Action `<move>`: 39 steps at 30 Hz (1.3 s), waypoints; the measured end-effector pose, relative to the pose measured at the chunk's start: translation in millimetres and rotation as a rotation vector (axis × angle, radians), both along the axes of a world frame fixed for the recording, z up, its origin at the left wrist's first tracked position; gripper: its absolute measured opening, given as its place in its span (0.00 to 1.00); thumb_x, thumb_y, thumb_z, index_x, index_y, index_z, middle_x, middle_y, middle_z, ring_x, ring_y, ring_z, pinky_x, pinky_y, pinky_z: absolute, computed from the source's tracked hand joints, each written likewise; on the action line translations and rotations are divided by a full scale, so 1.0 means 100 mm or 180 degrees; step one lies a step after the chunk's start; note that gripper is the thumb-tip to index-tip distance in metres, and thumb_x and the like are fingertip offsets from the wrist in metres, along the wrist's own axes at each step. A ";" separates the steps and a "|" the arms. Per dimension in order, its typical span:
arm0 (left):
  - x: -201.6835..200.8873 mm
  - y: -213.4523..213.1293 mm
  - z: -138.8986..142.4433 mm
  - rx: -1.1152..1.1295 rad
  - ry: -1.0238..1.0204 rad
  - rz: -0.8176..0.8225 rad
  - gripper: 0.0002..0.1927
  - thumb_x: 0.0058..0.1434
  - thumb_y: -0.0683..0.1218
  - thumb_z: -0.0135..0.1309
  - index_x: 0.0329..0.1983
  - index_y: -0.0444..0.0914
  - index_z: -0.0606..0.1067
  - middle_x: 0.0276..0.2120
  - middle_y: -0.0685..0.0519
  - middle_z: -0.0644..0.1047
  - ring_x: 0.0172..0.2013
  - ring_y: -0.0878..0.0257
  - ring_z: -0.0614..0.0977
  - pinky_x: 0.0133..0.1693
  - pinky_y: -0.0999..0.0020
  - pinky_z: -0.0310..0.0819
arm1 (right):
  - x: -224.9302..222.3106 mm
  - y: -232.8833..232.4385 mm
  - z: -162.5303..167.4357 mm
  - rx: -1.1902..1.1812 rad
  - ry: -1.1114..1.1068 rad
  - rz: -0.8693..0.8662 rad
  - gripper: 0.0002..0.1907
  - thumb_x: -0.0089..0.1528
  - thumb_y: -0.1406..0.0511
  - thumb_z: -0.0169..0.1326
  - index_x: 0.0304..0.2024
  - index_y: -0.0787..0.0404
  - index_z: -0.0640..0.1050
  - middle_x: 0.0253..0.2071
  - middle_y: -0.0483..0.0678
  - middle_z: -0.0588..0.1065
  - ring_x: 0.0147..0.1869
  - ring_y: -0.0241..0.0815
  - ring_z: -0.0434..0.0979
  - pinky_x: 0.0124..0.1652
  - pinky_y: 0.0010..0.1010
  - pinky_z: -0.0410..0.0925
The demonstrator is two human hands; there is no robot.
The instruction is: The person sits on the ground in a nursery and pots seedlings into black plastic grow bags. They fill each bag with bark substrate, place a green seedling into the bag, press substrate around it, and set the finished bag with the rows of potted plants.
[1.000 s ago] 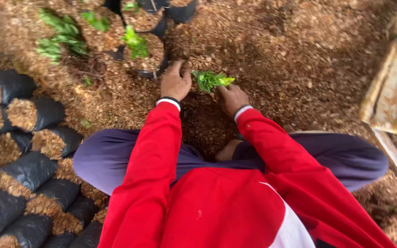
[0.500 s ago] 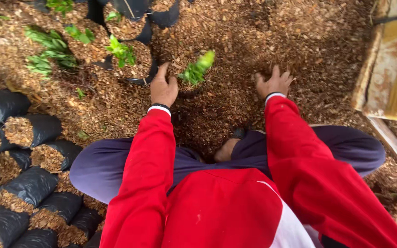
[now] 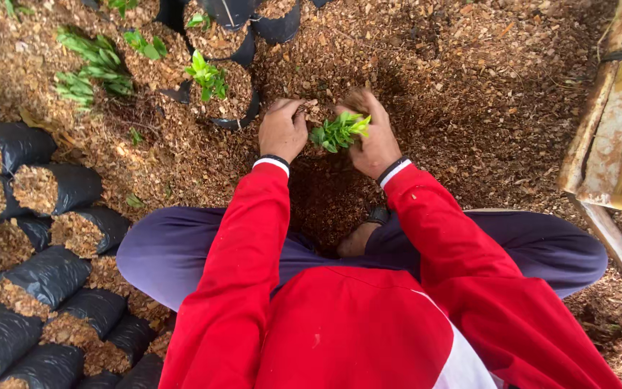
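Observation:
A small green seedling [image 3: 340, 131] stands between my two hands above the brown wood-chip ground. My left hand [image 3: 282, 130] cups its left side, fingers curled into the chips at its base. My right hand [image 3: 374, 137] wraps around its right side, fingers touching the leaves. Whether a bag sits under the seedling is hidden by my hands. Both arms wear red sleeves with white cuffs.
Black grow bags [image 3: 59, 187] filled with chips lie stacked at the left. Planted bags with seedlings [image 3: 214, 86] stand beyond my hands. My crossed legs in dark trousers [image 3: 174, 245] fill the middle. A rusty yellow metal box [image 3: 620, 130] stands at the right.
My right hand has come back from the ground at the right to the seedling. Both hands now close around it, and the seedling stands upright instead of leaning.

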State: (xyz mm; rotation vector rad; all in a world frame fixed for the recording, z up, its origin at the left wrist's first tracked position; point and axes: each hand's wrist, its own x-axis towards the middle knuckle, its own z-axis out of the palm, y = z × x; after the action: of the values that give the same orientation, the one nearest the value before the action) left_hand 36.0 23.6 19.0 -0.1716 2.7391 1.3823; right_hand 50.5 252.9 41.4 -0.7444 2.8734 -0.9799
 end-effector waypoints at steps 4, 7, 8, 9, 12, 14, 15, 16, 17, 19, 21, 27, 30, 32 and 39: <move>0.15 0.04 -0.10 0.0060 0.0340 0.0439 0.12 0.64 0.42 0.55 0.48 0.33 0.80 0.47 0.40 0.81 0.47 0.43 0.82 0.51 0.57 0.75 | -0.16 -0.22 0.07 0.0752 -0.0433 0.0501 0.21 0.54 0.69 0.63 0.51 0.56 0.78 0.74 0.71 0.55 0.76 0.71 0.54 0.68 0.50 0.55; 0.07 -0.07 -0.19 0.0198 0.0534 0.0856 0.13 0.64 0.41 0.55 0.50 0.32 0.79 0.48 0.38 0.80 0.50 0.42 0.81 0.54 0.56 0.75 | -0.21 -0.20 -0.01 -0.0098 -0.0964 0.0298 0.28 0.62 0.67 0.59 0.65 0.57 0.68 0.77 0.68 0.53 0.80 0.66 0.55 0.73 0.49 0.57; 0.13 -0.10 -0.21 0.0250 0.0496 0.0956 0.14 0.63 0.40 0.55 0.50 0.32 0.78 0.49 0.37 0.80 0.51 0.41 0.81 0.56 0.56 0.75 | -0.15 -0.15 -0.06 -0.0075 -0.1116 0.0008 0.34 0.62 0.67 0.57 0.70 0.58 0.62 0.77 0.66 0.55 0.80 0.67 0.54 0.74 0.50 0.57; 0.14 -0.14 -0.22 0.0352 0.0194 0.0950 0.16 0.61 0.40 0.56 0.53 0.32 0.76 0.50 0.36 0.79 0.53 0.41 0.80 0.57 0.54 0.71 | -0.13 -0.12 -0.13 -0.0056 -0.1182 -0.0259 0.40 0.63 0.67 0.55 0.76 0.58 0.57 0.76 0.64 0.57 0.80 0.68 0.53 0.75 0.51 0.56; 0.14 -0.20 -0.25 0.0585 -0.0432 0.0879 0.24 0.57 0.39 0.58 0.58 0.34 0.73 0.53 0.35 0.77 0.56 0.42 0.77 0.60 0.52 0.65 | 0.12 -0.08 -0.39 0.1717 -0.1466 0.0044 0.55 0.51 0.57 0.69 0.75 0.52 0.55 0.73 0.73 0.51 0.74 0.77 0.51 0.62 0.54 0.57; 0.13 -0.20 -0.25 0.0636 -0.0580 0.0899 0.26 0.57 0.39 0.58 0.60 0.36 0.72 0.55 0.36 0.77 0.57 0.43 0.78 0.62 0.54 0.68 | 0.18 -0.10 -0.53 0.1565 -0.1023 -0.0214 0.43 0.57 0.66 0.62 0.74 0.48 0.63 0.72 0.69 0.58 0.73 0.71 0.59 0.64 0.51 0.62; 0.12 -0.19 -0.24 0.0598 -0.0505 0.0909 0.26 0.57 0.39 0.58 0.61 0.36 0.72 0.55 0.36 0.77 0.57 0.43 0.78 0.62 0.54 0.68 | 0.20 -0.11 -0.56 0.1480 -0.0810 -0.0351 0.40 0.59 0.71 0.59 0.74 0.46 0.67 0.72 0.68 0.61 0.73 0.67 0.62 0.65 0.49 0.65; 0.11 -0.18 -0.23 0.0561 -0.0416 0.0915 0.26 0.57 0.38 0.58 0.61 0.36 0.72 0.55 0.36 0.77 0.58 0.42 0.78 0.62 0.54 0.68 | 0.20 -0.12 -0.59 0.1225 -0.0923 -0.0536 0.35 0.62 0.69 0.59 0.72 0.46 0.69 0.72 0.66 0.63 0.73 0.66 0.65 0.67 0.48 0.66; 0.10 -0.18 -0.21 0.0529 -0.0298 0.0929 0.26 0.57 0.38 0.58 0.61 0.36 0.72 0.56 0.35 0.77 0.58 0.42 0.78 0.62 0.54 0.69 | 0.19 -0.14 -0.60 0.0966 -0.1006 -0.0713 0.31 0.65 0.66 0.59 0.71 0.46 0.71 0.72 0.64 0.65 0.73 0.64 0.67 0.68 0.47 0.67; 0.08 -0.19 -0.20 0.0549 -0.0599 0.0906 0.27 0.57 0.39 0.58 0.62 0.38 0.72 0.55 0.36 0.78 0.57 0.43 0.79 0.60 0.55 0.70 | 0.12 -0.18 -0.52 0.0422 -0.1079 -0.0889 0.28 0.65 0.64 0.59 0.67 0.48 0.72 0.70 0.62 0.67 0.72 0.62 0.70 0.69 0.45 0.69; 0.09 -0.21 -0.20 0.0617 -0.0703 0.0967 0.28 0.57 0.39 0.58 0.63 0.38 0.72 0.54 0.36 0.77 0.56 0.43 0.79 0.60 0.56 0.69 | 0.04 -0.26 -0.35 -0.0152 -0.1015 -0.0852 0.30 0.59 0.65 0.60 0.64 0.50 0.72 0.67 0.61 0.69 0.70 0.61 0.72 0.68 0.45 0.70; 0.13 -0.23 -0.33 0.0762 -0.0904 0.1108 0.29 0.59 0.42 0.57 0.65 0.34 0.69 0.54 0.35 0.77 0.52 0.45 0.82 0.58 0.58 0.72 | -0.15 -0.60 0.08 0.1479 0.0138 0.0482 0.37 0.45 0.75 0.57 0.60 0.59 0.77 0.66 0.80 0.55 0.68 0.84 0.58 0.62 0.60 0.59; 0.06 -0.23 -0.37 0.0648 -0.0642 0.1063 0.28 0.60 0.43 0.58 0.64 0.32 0.71 0.53 0.34 0.78 0.52 0.45 0.81 0.57 0.57 0.71 | -0.22 -0.61 0.07 0.0686 -0.0398 0.0456 0.30 0.50 0.79 0.51 0.56 0.63 0.78 0.72 0.76 0.53 0.74 0.78 0.57 0.69 0.53 0.59; 0.05 -0.24 -0.35 0.0668 -0.0483 0.1075 0.29 0.59 0.41 0.59 0.64 0.32 0.71 0.53 0.33 0.79 0.49 0.47 0.83 0.57 0.58 0.73 | -0.25 -0.57 -0.02 0.1152 -0.0721 0.0387 0.28 0.51 0.80 0.49 0.55 0.63 0.79 0.74 0.73 0.53 0.75 0.76 0.56 0.66 0.54 0.58; -0.02 -0.28 -0.32 0.0899 -0.1472 0.1175 0.28 0.60 0.40 0.55 0.66 0.39 0.71 0.50 0.39 0.81 0.32 0.55 0.85 0.41 0.61 0.81 | -0.61 -0.50 -0.33 -0.0275 -0.0843 -0.0419 0.35 0.56 0.81 0.44 0.68 0.65 0.70 0.72 0.64 0.64 0.76 0.63 0.66 0.74 0.43 0.61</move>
State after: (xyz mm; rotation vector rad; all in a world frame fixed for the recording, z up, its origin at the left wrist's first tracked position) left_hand 34.1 -4.2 -13.2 -0.8898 2.1790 1.5498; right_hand -10.8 202.6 8.4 -0.3968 2.6912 -1.1282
